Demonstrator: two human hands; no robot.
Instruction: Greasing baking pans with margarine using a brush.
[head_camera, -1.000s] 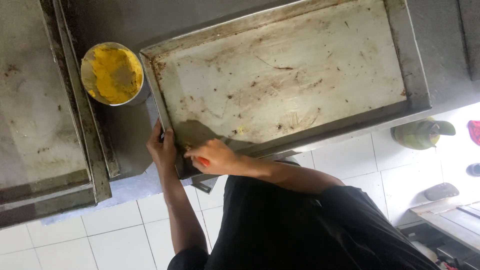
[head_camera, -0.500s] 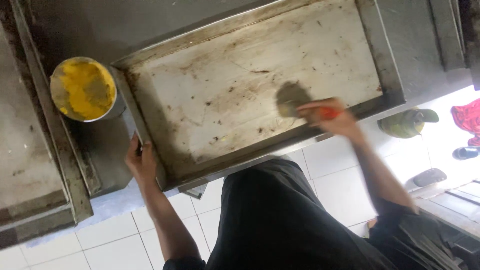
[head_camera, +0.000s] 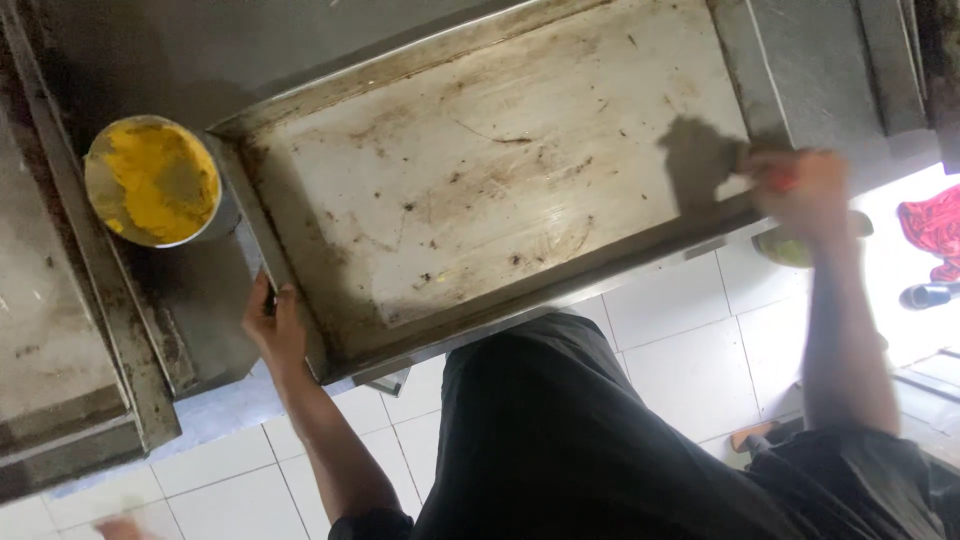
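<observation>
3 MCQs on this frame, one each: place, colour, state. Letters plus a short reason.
1. Where is the round tin relative to the metal tray?
A. Off the tray's left end
B. Inside the tray
C. On the floor tiles

2. What colour is the stuff in the tin?
A. Red
B. Yellow
C. White

3. What is the left hand doing?
A. Hanging free
B. Resting in the tin
C. Gripping the tray's left rim

Answers:
1 A: the tin sits on the counter beyond the tray's left rim.
2 B: its contents are yellow.
3 C: the fingers wrap the rim near the near-left corner, while the right hand, blurred, is at the tray's right end with something red in it.
</observation>
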